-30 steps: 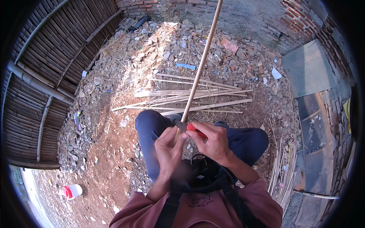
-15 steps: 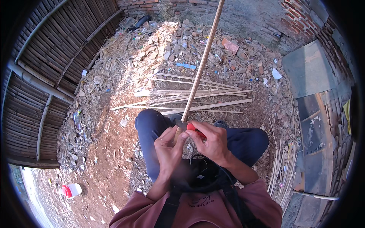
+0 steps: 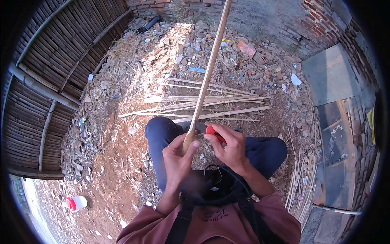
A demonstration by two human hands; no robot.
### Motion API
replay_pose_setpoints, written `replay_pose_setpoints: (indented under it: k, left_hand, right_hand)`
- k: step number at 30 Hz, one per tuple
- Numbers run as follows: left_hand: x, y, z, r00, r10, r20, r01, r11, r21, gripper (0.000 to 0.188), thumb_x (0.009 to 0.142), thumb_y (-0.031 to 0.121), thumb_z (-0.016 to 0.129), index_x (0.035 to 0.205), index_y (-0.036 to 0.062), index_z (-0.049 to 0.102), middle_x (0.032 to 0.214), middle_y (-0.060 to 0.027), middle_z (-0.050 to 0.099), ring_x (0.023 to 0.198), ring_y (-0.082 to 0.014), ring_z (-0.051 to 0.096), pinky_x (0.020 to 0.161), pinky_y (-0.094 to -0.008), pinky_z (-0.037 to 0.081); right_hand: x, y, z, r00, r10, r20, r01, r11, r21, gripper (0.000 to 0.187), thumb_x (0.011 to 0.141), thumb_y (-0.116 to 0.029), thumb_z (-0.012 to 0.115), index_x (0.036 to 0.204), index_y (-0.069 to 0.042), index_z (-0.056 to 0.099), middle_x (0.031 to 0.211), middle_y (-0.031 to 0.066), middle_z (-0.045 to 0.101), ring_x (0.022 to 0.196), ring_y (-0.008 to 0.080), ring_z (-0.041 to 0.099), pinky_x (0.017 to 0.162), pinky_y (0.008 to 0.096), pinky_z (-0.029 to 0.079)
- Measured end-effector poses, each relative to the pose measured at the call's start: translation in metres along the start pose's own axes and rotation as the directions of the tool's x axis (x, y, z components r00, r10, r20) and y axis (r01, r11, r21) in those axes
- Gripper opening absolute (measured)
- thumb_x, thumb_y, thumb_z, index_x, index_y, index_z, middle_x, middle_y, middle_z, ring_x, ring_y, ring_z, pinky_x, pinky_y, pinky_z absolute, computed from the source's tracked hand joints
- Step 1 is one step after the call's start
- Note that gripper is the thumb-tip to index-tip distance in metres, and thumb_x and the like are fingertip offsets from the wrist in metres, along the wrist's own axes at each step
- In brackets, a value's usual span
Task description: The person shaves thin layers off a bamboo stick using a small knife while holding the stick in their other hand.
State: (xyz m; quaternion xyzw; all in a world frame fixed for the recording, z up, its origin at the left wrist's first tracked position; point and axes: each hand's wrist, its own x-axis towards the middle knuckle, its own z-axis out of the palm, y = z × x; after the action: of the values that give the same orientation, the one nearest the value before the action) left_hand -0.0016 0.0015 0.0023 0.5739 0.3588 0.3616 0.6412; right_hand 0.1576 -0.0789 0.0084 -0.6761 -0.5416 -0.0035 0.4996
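Note:
A long bamboo strip (image 3: 209, 67) slants up and away from my lap, rising past the top of the head view. My left hand (image 3: 177, 156) is closed round its near end, thumb laid along the strip. In my right hand (image 3: 230, 148) is a knife with a red handle (image 3: 215, 133). Its grey blade (image 3: 200, 126) lies against the right side of the strip, just beyond my left thumb. Part of the blade is hidden behind the strip.
Several cut bamboo strips (image 3: 227, 104) lie crosswise on the ground beyond my knees. More long strips (image 3: 297, 183) lie to my right. Rubble (image 3: 260, 67) reaches back to the brick wall. A bamboo wall (image 3: 44, 81) stands left; a white-and-red container (image 3: 76, 203) sits at lower left.
The bamboo strip has tilted slightly left. The knife and my right hand have moved a little right, and my left hand slightly left and down; the hands are farther apart.

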Motion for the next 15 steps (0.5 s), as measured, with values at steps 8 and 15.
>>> replay_pose_setpoints:
  k: [8,15]
  left_hand:
    - [-0.002,0.003,0.001,0.995,0.004,0.105,0.004,0.997,-0.071,0.024,0.101,0.006,0.076,0.123,-0.0024,0.069,0.09,0.0044,0.068,0.075,-0.0004,0.054,0.063,-0.019,0.041]
    - [-0.005,0.014,-0.002,0.99,0.08,0.116,-0.104,0.97,0.22,0.019,0.106,0.013,0.071,0.116,-0.0019,0.068,0.076,0.0064,0.063,0.066,0.0004,0.049,0.056,-0.0197,0.036]
  right_hand:
    - [0.003,-0.002,-0.002,0.992,-0.06,0.11,0.057,0.998,0.035,0.028,0.095,-0.027,0.08,0.113,-0.006,0.076,0.087,0.0083,0.076,0.071,0.0235,0.076,0.06,0.0359,0.058]
    - [0.007,-0.007,-0.006,0.987,-0.058,0.15,0.055,0.998,0.025,0.03,0.095,-0.032,0.08,0.111,-0.007,0.077,0.086,0.0082,0.076,0.069,0.0255,0.075,0.059,0.0368,0.057]
